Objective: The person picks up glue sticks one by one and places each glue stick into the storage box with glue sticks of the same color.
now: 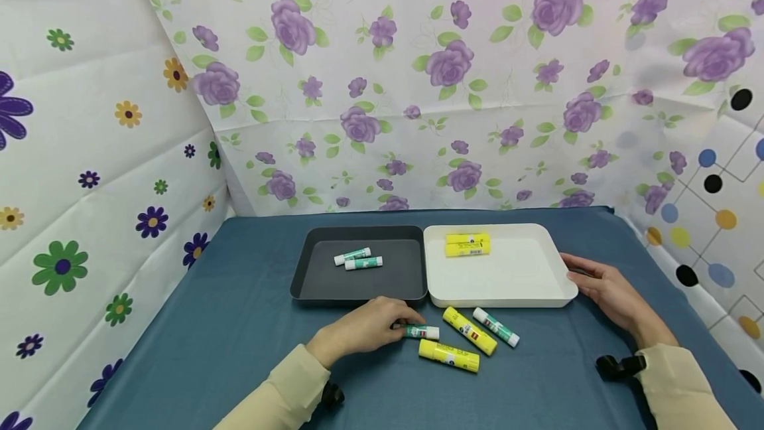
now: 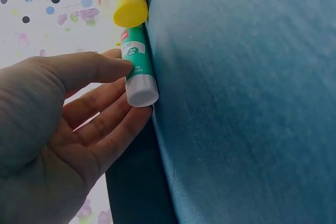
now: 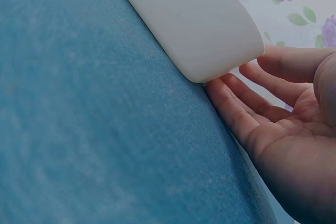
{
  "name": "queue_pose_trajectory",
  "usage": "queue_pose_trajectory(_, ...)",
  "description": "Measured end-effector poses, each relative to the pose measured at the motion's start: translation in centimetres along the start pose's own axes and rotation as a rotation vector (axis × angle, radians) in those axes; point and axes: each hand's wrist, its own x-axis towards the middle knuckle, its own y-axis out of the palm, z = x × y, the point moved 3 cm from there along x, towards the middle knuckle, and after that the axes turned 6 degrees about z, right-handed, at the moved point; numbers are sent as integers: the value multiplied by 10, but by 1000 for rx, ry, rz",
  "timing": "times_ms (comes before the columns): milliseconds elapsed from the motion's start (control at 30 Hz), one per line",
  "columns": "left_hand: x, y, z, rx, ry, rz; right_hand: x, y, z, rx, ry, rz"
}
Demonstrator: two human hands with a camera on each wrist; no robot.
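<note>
My left hand (image 1: 369, 325) pinches a green-and-white glue stick (image 1: 421, 332) lying on the cloth in front of the trays. In the left wrist view, the thumb presses one side of this glue stick (image 2: 137, 66) and fingers lie on its other side. Beside it lie two larger yellow glue sticks (image 1: 449, 356) and another green glue stick (image 1: 497, 327). With fairly straight fingers, my right hand (image 1: 615, 297) touches the right side of the white tray (image 1: 507, 284). The right wrist view shows its fingertips against the white tray's (image 3: 205, 30) rim and lower corner.
Left of the white tray, touching it, stands a dark grey tray (image 1: 316, 284) with two green glue sticks (image 1: 363, 263) in it. Two yellow glue sticks (image 1: 467, 249) lie in the white tray. A blue cloth (image 1: 251, 324) covers the table, with flowered curtains (image 1: 370, 85) behind.
</note>
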Motion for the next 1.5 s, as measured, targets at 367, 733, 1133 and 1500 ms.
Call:
queue_pose_trajectory(367, 0, 0, 3, 14, -42, -8, 0, 0, 0, -2, 1, -2)
queue_pose_trajectory(733, -2, -2, 3, 0, -22, -39, 0, 0, -1, -3, 15, -7)
queue_pose_trajectory(1133, -4, -2, 3, 34, -26, -55, -1, 0, 1, -5, 6, -4)
queue_pose_trajectory(1500, -6, -10, 0, 15, -12, -70, -1, 1, 2, -5, 10, -5)
